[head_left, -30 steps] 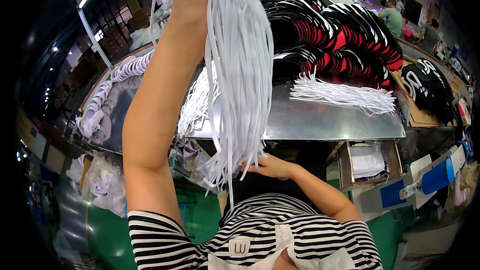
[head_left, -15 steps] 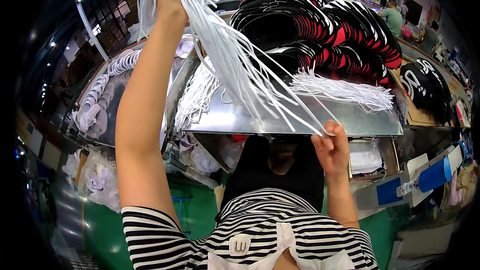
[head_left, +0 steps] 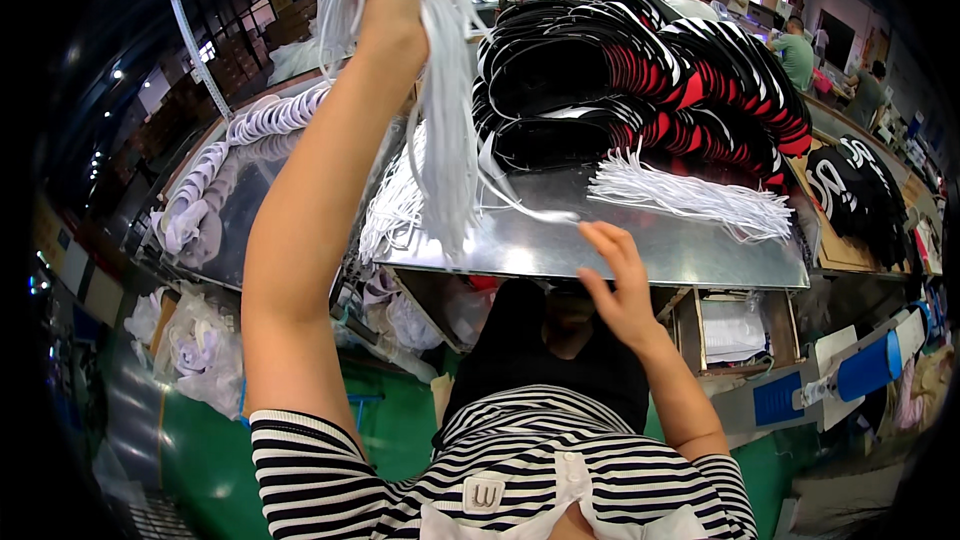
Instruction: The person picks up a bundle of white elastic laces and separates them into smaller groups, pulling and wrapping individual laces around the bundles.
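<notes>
My left hand is raised high at the upper left, closed round the middle of a thick bunch of white shoelaces. The laces drape over the hand and hang down over the metal tabletop. One strand swings out to the right, its tip beside the fingertips of my right hand. That hand's fingers are stretched and apart over the table's front edge; whether they touch the strand I cannot tell. A second bundle of white laces lies on the table to the right, and another pile lies at its left end.
Behind the laces rise stacked black, red and white shoe uppers. More black pieces lie at the right. White curved pieces line the left table. Below the tabletop is an open drawer. Several people work farther back.
My left hand has moved up and right with the bunch, which now hangs more steeply. My right hand has shifted left and opened, letting go of the strand ends it pinched.
</notes>
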Tool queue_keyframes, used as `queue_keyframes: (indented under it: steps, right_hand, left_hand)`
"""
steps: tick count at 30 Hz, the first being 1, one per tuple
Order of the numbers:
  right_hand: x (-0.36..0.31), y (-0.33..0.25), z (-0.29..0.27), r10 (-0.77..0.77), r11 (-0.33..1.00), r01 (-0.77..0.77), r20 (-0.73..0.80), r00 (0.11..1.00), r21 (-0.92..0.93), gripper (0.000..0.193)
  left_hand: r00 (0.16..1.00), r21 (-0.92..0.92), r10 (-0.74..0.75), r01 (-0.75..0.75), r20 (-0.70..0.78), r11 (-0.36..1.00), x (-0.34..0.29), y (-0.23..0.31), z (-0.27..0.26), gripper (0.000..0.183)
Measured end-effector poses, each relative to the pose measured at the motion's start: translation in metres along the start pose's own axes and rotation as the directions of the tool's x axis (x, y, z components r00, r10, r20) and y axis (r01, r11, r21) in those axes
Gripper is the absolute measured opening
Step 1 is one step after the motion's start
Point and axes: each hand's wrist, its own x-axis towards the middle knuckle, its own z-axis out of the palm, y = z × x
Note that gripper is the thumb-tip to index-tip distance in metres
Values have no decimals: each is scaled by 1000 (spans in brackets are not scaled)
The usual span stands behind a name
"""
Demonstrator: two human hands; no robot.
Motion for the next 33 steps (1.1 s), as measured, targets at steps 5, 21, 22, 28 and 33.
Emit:
queue_keyframes:
  steps: [5,21,22,28,33]
  right_hand:
    - [38,-22,50,-233,910,290,214,949,-297,43]
    - [-79,4,62,-346,878,475,609,714,-58,28]
    - [-71,2,54,-339,914,402,456,822,-45,27]
    - [-31,4,31,-45,999,47,-159,986,11,47]
    - [-27,10,19,73,997,-76,-185,980,-6,48]
  left_hand:
    - [887,-216,-33,148,461,965,-62,15,61,27]
    - [997,-37,78,-77,11,996,46,-24,-4,14]
    - [997,-13,83,-83,4,996,29,-32,3,15]
    - [999,-107,36,-32,33,994,38,-19,-8,19]
    - [995,-60,87,-90,-52,994,46,-14,-6,17]
